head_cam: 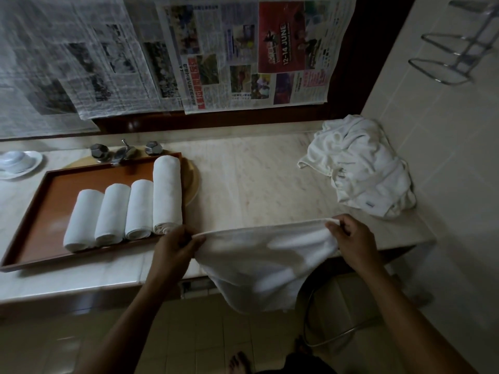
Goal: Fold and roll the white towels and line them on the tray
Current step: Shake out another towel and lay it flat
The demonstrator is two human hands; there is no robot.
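Note:
A white towel [264,263] hangs stretched between my two hands over the counter's front edge. My left hand [176,247] pinches its left top corner and my right hand [351,238] pinches its right top corner. The lower part of the towel droops below the counter. To the left, a brown wooden tray [46,195] holds several rolled white towels [135,209] side by side, the rightmost roll the longest. A heap of loose white towels [356,168] lies at the counter's far right, against the tiled wall.
A marble counter [248,184] runs from left to right. Chrome taps [121,152] stand behind the tray. A white dish [19,163] sits at the far left. Newspaper sheets [243,52] cover the mirror. A metal rack [459,44] is fixed to the right wall.

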